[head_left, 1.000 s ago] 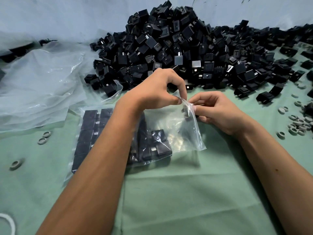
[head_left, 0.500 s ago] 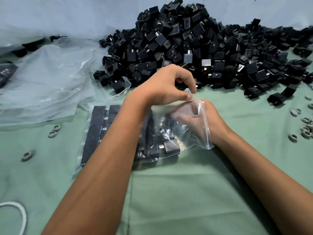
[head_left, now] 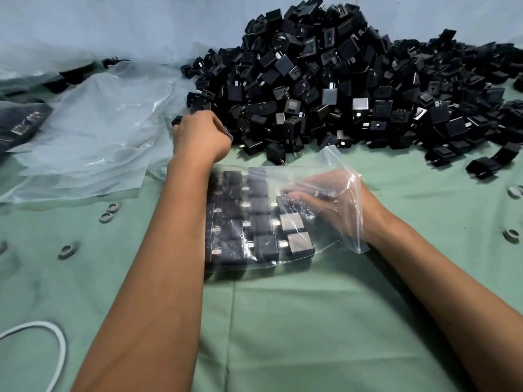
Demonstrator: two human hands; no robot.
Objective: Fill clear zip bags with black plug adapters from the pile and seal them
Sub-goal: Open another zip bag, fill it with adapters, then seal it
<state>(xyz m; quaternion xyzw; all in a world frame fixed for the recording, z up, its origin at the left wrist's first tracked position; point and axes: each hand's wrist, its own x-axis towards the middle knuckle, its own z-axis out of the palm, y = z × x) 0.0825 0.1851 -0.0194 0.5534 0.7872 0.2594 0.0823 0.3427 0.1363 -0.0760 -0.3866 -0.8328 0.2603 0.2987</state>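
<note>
A clear zip bag (head_left: 332,161) lies flat on the green cloth in front of me, with rows of black plug adapters (head_left: 261,223) packed inside. My right hand (head_left: 336,206) is inside the bag through its open right side, its fingers curled on an adapter at the top of the last row. At the left foot of the big pile of black adapters (head_left: 339,80), my left hand (head_left: 199,137) is curled round adapters; black pieces show at both sides of the fist. My left forearm crosses over the bag's left part.
A heap of clear plastic bags (head_left: 93,131) lies at the left, with filled dark bags (head_left: 19,123) beyond it. Grey rubber rings (head_left: 109,213) are scattered on the green cloth (head_left: 311,321) on both sides. A white cable loop (head_left: 58,343) lies at the bottom left.
My left hand let go of the bag's mouth and moved up and left to the pile, closing on adapters. My right hand went deeper into the bag, which now lies flatter.
</note>
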